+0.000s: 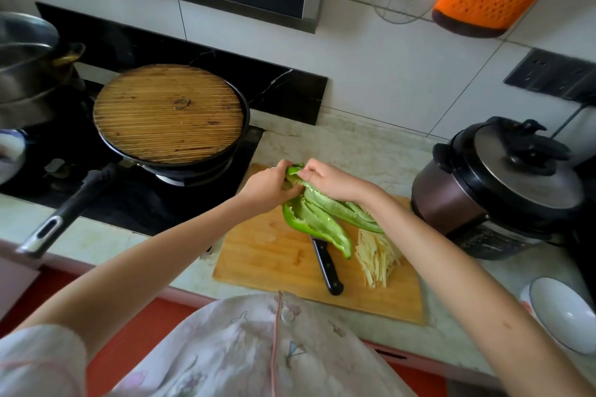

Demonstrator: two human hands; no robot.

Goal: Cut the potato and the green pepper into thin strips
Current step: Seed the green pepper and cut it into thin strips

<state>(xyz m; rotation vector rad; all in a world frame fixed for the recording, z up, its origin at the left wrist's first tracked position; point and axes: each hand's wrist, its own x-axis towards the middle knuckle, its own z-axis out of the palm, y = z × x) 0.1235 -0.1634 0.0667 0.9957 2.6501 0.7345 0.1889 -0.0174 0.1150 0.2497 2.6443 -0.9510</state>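
Board (258, 255) lies on table (354, 145), at its front edge. On board: knife (327, 264) near centre, handle toward the person; potato strips (377, 258) piled just right of knife. Pepper (319, 219) is held over board's rear half, near tip over the blade. Left hand (267, 187) grips its far end from the left, right hand (332, 182) from the right. Stove (145, 203) is left of board; on it pan (206, 167) with lid (167, 113), handle pointing front-left. Pot (25, 68) sits behind-left of pan. Cooker (503, 184) stands right of board; bowl (564, 313) in front of cooker.
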